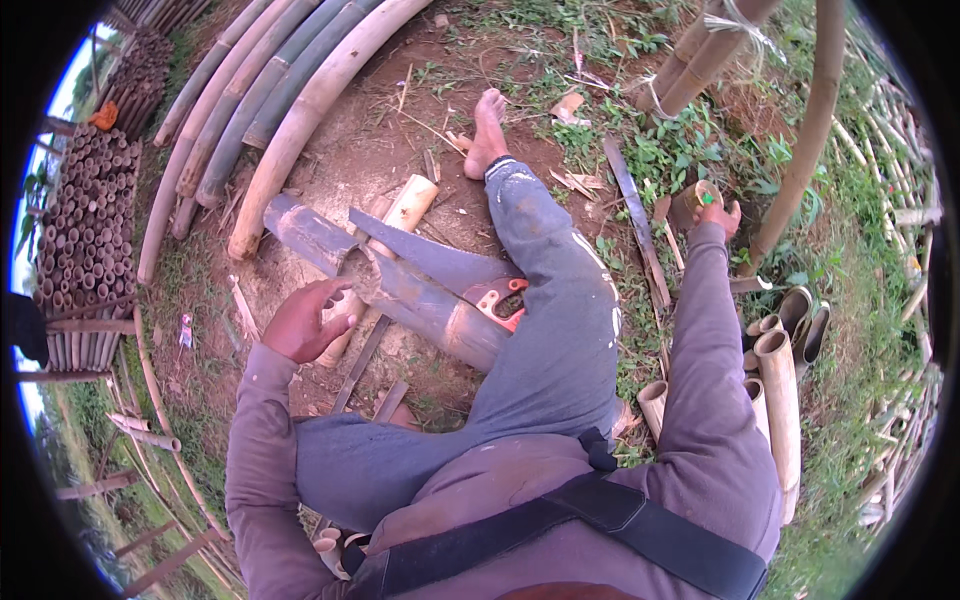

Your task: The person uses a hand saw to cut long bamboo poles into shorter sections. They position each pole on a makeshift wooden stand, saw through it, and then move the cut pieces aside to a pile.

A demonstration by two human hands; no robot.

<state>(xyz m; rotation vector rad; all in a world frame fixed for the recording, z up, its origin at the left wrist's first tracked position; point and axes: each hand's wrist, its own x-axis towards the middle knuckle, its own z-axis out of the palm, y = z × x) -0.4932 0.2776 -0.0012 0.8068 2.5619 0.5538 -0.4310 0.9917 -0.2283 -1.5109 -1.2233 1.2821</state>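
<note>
My left hand is open, its thumb and fingers curved apart beside the open end of a thick grey bamboo piece. That piece runs toward my bent leg. Another thick bamboo length lies end to end with it, and a pale pole crosses beneath. A handsaw with an orange-red handle rests along the bamboo, beside my shin. Far out to the right, my right hand reaches to a round bamboo section. Its bent fingers close around something small and green, too small to name.
Long bamboo poles lie at upper left, near a stack of cut bamboo. A flat strip lies right of my foot. Upright poles stand beyond my right hand. Bamboo tubes and shoes sit by my right arm.
</note>
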